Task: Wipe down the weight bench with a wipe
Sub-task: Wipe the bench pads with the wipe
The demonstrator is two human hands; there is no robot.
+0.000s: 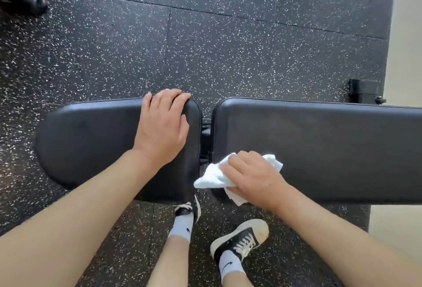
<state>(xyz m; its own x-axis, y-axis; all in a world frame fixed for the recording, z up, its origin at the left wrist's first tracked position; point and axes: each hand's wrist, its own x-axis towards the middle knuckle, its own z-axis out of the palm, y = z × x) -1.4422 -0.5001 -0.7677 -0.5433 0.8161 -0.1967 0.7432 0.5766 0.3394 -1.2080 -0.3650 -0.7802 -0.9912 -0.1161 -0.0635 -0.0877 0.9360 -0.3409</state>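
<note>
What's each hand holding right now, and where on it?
Right hand grips the crumpled wipe around its middle. Left hand holds nothing, resting on the seat pad.

Bare forearms, white logo socks (180, 228), black-and-white lace-up sneakers (242, 238)

Soft, even daylight fills the scene, brightest along the pale wall (404, 35) at the right edge, which is nearly washed out. The black bench pads (319, 131) carry a dull grey sheen rather than hard glare, and only faint, diffuse shadows lie on the speckled rubber floor (159, 47) beneath them. Wide-angle distortion bows the floor seams and stretches the forearms at the lower corners, and the picture is slightly soft throughout, with the white wipe (212, 177) close to overexposed.
</note>
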